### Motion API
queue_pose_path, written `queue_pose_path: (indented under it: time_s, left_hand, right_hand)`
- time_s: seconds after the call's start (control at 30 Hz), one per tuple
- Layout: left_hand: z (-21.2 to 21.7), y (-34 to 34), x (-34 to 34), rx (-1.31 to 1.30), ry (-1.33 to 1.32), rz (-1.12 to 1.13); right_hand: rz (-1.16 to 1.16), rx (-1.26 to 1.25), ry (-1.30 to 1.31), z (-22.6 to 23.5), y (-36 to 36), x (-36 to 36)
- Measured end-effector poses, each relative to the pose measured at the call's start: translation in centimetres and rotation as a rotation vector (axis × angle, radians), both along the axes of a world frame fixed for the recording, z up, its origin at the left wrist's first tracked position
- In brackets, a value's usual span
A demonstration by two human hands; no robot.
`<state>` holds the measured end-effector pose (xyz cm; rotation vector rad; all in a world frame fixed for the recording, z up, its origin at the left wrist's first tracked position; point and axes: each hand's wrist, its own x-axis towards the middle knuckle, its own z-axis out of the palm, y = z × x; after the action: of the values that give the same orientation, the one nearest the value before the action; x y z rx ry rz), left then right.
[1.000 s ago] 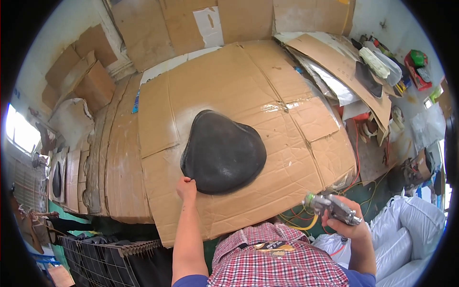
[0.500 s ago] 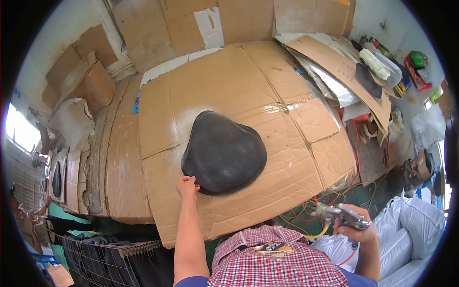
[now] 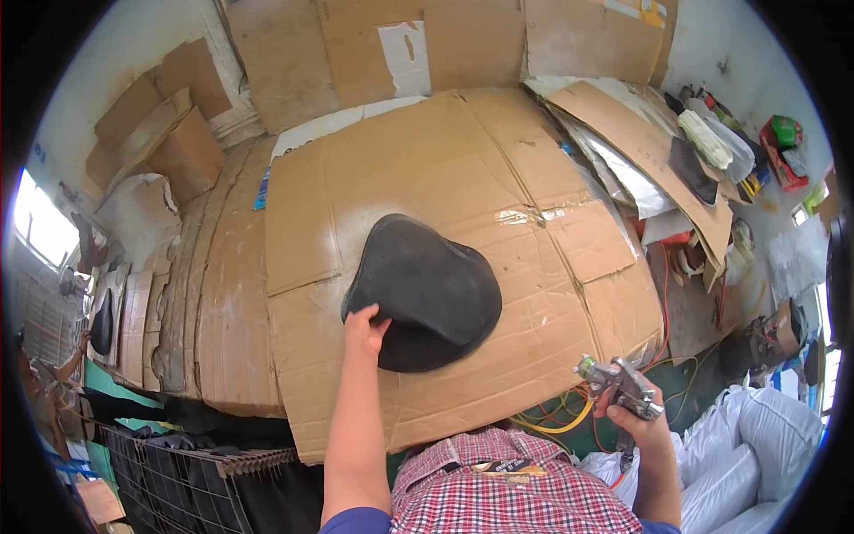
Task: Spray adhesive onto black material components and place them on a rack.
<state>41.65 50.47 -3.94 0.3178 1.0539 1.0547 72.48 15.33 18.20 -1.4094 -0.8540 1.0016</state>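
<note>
A black rounded seat-shaped cover (image 3: 425, 289) lies on a table topped with flattened cardboard (image 3: 374, 178). My left hand (image 3: 364, 327) grips the near left edge of the black cover. My right hand (image 3: 633, 418) holds a metal spray gun (image 3: 618, 384) out past the table's near right corner, its nozzle pointing left toward the table. A yellow hose (image 3: 556, 425) hangs below the gun.
Cardboard sheets (image 3: 427, 44) lean against the back wall. Cardboard boxes (image 3: 169, 133) are stacked at the left. Clutter and foil sheets (image 3: 623, 169) lie at the right. White sacks (image 3: 765, 445) sit at the lower right. A wire crate (image 3: 169, 472) stands at the lower left.
My right hand dropped with the spray gun, then came back up toward the table's corner. My left hand stayed on the cover's edge.
</note>
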Motion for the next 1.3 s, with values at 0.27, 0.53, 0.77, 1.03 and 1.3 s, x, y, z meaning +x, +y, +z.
queue_pose_path:
  time_s: [0.27, 0.53, 0.77, 1.03, 1.3]
  left_hand:
    - [18.5, 5.1, 2.3, 0.473, -0.297, 0.038]
    - [26.1, 0.9, -11.7, 0.619, -0.460, 0.167]
    - [28.1, -13.6, -28.8, 0.825, -0.156, 0.628]
    - [23.5, -39.8, -40.7, 0.700, 0.285, 1.333]
    - [12.2, -49.0, -37.5, -0.119, 0.396, 1.874]
  right_hand:
    - [0.150, -0.088, 0.036, -1.5, 2.1, -1.7]
    - [0.376, -0.113, 0.088, -0.7, 6.3, -4.8]
    - [0.578, -0.073, 0.155, -2.3, 8.3, -9.4]
    - [0.899, -0.105, 0.097, -3.3, 10.8, -14.9]
    - [1.040, -0.080, 0.096, -3.7, 10.7, -16.9]
